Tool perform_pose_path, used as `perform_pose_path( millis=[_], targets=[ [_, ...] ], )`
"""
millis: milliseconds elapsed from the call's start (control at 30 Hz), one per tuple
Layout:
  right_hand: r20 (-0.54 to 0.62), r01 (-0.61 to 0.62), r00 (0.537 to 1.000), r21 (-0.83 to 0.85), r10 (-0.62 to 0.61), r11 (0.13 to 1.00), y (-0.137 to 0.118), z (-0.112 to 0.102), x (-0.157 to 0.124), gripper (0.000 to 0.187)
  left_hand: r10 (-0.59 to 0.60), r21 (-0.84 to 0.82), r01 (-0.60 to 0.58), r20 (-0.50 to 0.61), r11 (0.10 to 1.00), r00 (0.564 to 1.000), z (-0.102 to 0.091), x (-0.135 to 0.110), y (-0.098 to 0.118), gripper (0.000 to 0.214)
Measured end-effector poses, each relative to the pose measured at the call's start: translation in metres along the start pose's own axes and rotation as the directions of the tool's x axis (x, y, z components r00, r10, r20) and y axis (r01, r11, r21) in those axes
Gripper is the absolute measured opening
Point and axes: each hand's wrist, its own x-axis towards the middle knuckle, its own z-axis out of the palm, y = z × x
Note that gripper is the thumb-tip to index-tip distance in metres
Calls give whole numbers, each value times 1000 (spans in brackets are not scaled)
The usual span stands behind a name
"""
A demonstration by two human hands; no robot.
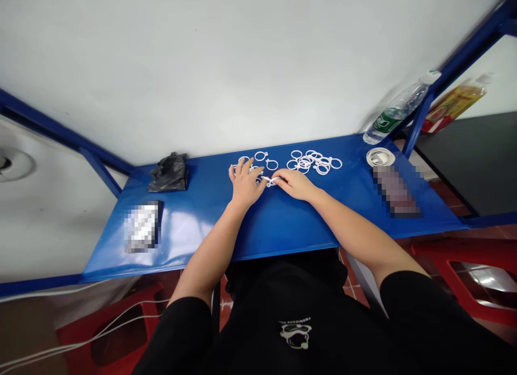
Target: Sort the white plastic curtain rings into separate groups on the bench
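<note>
Over a small group of white plastic rings [272, 165], my left hand [246, 183] has its fingers spread, with the thumb reaching toward my right hand. That thumb is beside a white ring [273, 181], which my right hand [297, 184] pinches between thumb and fingers. Each ring looks like a curtain ring, with a small eyelet on its rim. Some rings are partly hidden beneath my left fingers. A second, overlapping pile of white rings [322, 162] lies beyond my right hand.
The blue tabletop [278, 229] meets a white wall. On its left are a black plastic bag [169, 173] and a blurred-out dark-edged object [143, 227]. To the right are a water bottle [391, 119], a coiled white cable [380, 157] and a blurred-out flat object [396, 192].
</note>
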Motion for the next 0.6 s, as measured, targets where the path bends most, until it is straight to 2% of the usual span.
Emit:
perform_pose_path(
  millis=[133,367,600],
  targets=[
    [-50,9,999,14,-9,1000,0,-1,0,28,62,-31,-62,9,998,998,1,0,2,16],
    [-36,17,999,-25,-18,1000,3,1,1,29,-48,-54,43,-94,998,994,-3,4,-3,23],
    [-61,14,998,-8,-14,1000,2,-2,0,28,61,-55,-62,-6,997,998,0,1,4,25]
  ],
)
